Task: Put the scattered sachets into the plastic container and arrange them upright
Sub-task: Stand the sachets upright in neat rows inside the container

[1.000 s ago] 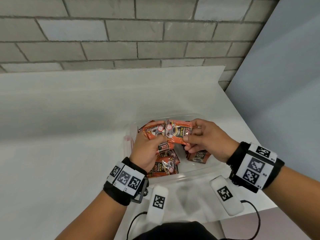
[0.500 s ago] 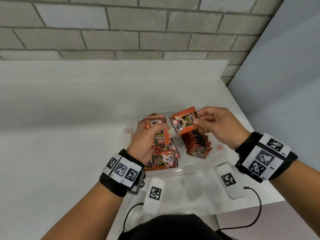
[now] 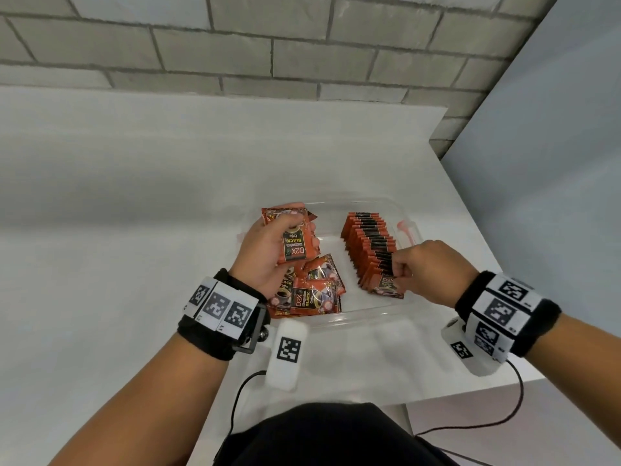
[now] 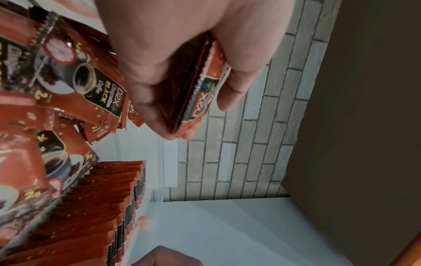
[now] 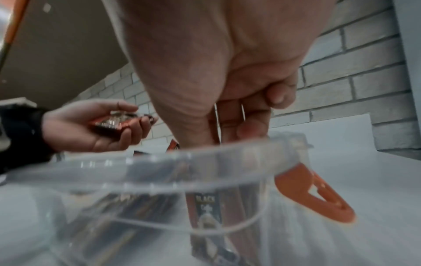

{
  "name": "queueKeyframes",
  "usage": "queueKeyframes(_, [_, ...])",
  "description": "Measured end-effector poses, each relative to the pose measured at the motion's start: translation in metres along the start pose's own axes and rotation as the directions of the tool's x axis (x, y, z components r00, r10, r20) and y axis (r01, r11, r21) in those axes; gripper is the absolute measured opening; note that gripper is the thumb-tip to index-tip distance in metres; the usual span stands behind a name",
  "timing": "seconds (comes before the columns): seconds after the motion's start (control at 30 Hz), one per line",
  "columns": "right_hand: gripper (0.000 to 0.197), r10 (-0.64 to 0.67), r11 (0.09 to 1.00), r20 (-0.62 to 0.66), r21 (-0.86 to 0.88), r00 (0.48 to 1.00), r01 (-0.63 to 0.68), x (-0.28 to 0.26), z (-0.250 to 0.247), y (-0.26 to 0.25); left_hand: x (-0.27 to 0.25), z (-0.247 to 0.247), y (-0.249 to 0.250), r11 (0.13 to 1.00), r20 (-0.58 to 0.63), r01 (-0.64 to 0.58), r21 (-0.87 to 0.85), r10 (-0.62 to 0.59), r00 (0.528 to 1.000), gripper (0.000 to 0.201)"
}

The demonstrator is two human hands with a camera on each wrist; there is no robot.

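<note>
The left hand (image 3: 268,253) holds a small stack of orange sachets (image 3: 291,237) above the left end of the plastic container (image 3: 369,316), thumb on top and fingers curled under the stack. In the left wrist view the stack (image 4: 200,93) is seen edge-on, several sachets pressed together between thumb and fingers. The right hand (image 3: 426,270) reaches into the right half of the container with its fingers curled, pinching the top edge of the nearest sachet in the upright row (image 3: 369,250). That row stands on edge and runs from the far wall of the container toward the person, its packs leaning against one another. The front sachet (image 3: 386,285) shows its printed face toward the camera.

Under the left hand, loose sachets (image 3: 312,294) lie flat and overlapping in the near left part of the container. The container is clear, sits on the white bench (image 3: 117,213) close to the near edge, and has an orange latch (image 5: 314,196) hanging at its right end. From the right wrist the container's rim (image 5: 159,162) crosses the view, blurred, with the fingers dipping behind it.

A grey brick wall (image 3: 268,55) rises behind the bench.
</note>
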State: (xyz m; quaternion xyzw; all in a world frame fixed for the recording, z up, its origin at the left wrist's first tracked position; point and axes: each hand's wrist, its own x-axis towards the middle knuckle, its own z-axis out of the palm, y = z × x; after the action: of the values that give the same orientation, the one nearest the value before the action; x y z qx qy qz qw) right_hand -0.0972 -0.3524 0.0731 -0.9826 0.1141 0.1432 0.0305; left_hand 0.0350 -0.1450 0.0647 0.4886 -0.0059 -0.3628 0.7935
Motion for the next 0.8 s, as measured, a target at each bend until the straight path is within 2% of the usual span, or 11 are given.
queueKeyframes(0.17, [0.013,-0.046,0.979,0.023,-0.199,0.999,0.050,0.0044,0.0034,-0.0031,0.0002,-0.0022,-0.0012,1.000,0.004,0.012,0.016,-0.012,1.000,0.015])
queueKeyframes(0.4, [0.011,-0.069,0.935,0.083,-0.342,0.994,0.094,0.0066,0.0004,-0.0084,0.0009,-0.0042,-0.0014,1.000,0.011,0.015,0.025,-0.015,1.000,0.014])
queueKeyframes(0.57, [0.013,-0.076,0.936,0.052,-0.340,0.996,0.089,0.0052,-0.0010,-0.0106,0.0017,-0.0047,-0.0022,1.000,0.022,0.020,0.019,-0.020,1.000,0.020])
queueKeyframes(0.8, [0.013,-0.082,0.939,0.078,-0.329,0.994,0.103,0.0040,0.0004,-0.0083,0.0040,-0.0052,-0.0051,0.999,0.015,0.029,0.023,-0.029,0.999,0.023])
